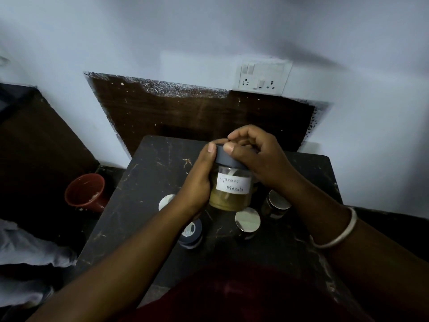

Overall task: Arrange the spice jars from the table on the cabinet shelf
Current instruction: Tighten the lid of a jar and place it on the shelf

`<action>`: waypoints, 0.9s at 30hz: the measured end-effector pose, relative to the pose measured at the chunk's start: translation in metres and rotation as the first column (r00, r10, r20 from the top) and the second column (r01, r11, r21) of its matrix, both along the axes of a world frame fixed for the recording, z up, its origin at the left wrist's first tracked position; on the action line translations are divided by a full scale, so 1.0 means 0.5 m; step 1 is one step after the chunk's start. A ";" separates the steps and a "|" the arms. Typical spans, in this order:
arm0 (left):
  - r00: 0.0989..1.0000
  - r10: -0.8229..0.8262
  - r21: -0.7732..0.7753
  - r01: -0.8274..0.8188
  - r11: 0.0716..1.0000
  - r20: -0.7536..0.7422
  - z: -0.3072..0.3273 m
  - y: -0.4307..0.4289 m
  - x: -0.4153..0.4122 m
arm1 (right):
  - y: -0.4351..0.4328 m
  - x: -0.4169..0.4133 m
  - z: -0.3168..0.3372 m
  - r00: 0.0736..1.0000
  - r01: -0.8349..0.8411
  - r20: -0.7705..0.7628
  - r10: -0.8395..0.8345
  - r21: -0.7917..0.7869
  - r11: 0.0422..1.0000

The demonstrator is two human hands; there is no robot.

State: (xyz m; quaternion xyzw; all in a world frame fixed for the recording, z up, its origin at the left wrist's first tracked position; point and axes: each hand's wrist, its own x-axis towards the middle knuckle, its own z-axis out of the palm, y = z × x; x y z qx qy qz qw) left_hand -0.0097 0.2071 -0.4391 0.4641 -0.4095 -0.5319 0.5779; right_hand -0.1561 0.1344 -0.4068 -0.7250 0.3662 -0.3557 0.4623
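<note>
Nearest the camera, four small jars are standing on the dark scratched table: a grey-lidded jar just under the left forearm, a shiny-lidded jar beside it, another shiny-lidded jar partly under the right wrist, and one more shiny lid peeking out behind the left wrist. A pale bangle is sitting on the right forearm. Above the jars, both hands are holding a clear spice jar with yellowish powder and a handwritten label reading "garam Masala"; whether it is resting on the table or lifted I cannot tell. The left hand is wrapping around the jar's side, thumb lying against the grey lid. The right hand is curling over that lid, thumb and fingertips pinching its rim. Off the table's left edge, a reddish cup is lying tilted. Farther back, a white switch plate is sitting on the wall above a dark wooden panel.
</note>
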 end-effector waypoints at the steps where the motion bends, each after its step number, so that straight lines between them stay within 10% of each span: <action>1: 0.999 0.022 0.005 -0.022 1.000 -0.037 0.017 0.002 -0.008 | 0.008 0.003 0.010 0.998 0.009 0.064 -0.009 0.009 1.000; 9: 0.882 -0.013 -0.001 0.014 1.000 -0.470 0.135 0.022 -0.030 | 0.063 -0.012 0.067 0.834 -0.063 0.550 0.039 0.025 0.998; 27: 0.912 -0.100 -0.034 0.094 0.995 -0.397 0.179 0.050 -0.057 | 0.109 -0.018 0.100 0.725 -0.011 0.689 -0.013 0.030 0.999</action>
